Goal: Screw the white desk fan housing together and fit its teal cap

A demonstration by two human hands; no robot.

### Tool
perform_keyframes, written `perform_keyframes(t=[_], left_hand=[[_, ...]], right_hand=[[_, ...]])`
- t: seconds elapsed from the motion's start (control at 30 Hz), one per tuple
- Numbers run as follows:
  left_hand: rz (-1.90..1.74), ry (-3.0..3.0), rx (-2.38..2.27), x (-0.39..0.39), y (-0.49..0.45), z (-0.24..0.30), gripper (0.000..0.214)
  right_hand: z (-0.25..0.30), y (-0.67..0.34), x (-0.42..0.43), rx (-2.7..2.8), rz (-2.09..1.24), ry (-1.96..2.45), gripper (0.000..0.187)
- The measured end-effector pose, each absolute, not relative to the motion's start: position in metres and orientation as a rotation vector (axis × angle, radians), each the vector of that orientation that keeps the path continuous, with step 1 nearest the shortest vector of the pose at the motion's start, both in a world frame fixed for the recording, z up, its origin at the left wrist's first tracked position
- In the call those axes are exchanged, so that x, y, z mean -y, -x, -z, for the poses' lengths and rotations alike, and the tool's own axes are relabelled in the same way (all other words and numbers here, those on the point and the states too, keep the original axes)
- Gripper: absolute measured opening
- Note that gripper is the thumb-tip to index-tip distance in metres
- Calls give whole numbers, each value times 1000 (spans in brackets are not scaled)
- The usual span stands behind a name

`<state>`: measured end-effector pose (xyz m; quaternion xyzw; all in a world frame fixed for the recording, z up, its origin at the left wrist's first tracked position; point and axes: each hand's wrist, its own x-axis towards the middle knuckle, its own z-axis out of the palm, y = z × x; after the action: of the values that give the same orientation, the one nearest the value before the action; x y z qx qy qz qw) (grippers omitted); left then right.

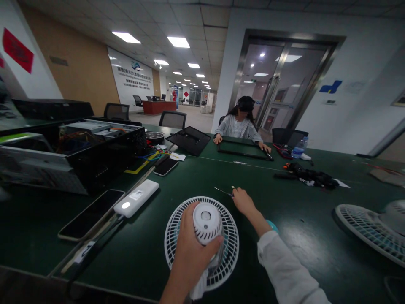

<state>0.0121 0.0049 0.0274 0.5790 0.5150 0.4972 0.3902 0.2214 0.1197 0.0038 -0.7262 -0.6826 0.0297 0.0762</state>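
Left hand (191,253) over fan motor (206,221); grille (229,240) half-hidden.

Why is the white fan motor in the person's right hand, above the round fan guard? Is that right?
Not quite: the head view shows the white fan motor in the left hand, not the right hand. It is above the round fan guard, as you said.

Desk fan (229,249), on the workbench (133,264): reference point. Left of it: smartphone (90,214), power bank (136,198). Further left and behind: open computer chassis (104,158). Right: second desk fan (370,228). Behind and right: cable bundle (311,176). Directly behind: display frame (242,150), then seated person (240,126), beyond the workbench's far edge.
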Motion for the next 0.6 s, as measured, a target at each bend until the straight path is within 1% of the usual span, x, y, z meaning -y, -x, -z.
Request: perform_keyframes(t=[0.07,0.17,0.3,0.43,0.5,0.6], left_hand=[[-1256,-1463,-1319,-4,-12,-29,72],[-1257,-1469,-1321,-4,-12,-30,71],[-1269,-1447,-1304,-4,-12,-31,71],[-1250,-1439,-1291,-4,-11,-30,71],[-1232,-1444,-1292,-4,-11,-30,70],[-1249,-1462,-1278,-4,-11,-30,69]], right_hand=[[-5,-224,-124,2006,-123,2157,30],[-21,-233,-124,1934,-175,2088,29],[-35,-261,-99,1802,-194,2024,27],[-10,-285,-59,1606,-201,2178,22],[11,-286,-47,1538,-219,2246,23],[32,-270,-47,1547,-233,2226,26]])
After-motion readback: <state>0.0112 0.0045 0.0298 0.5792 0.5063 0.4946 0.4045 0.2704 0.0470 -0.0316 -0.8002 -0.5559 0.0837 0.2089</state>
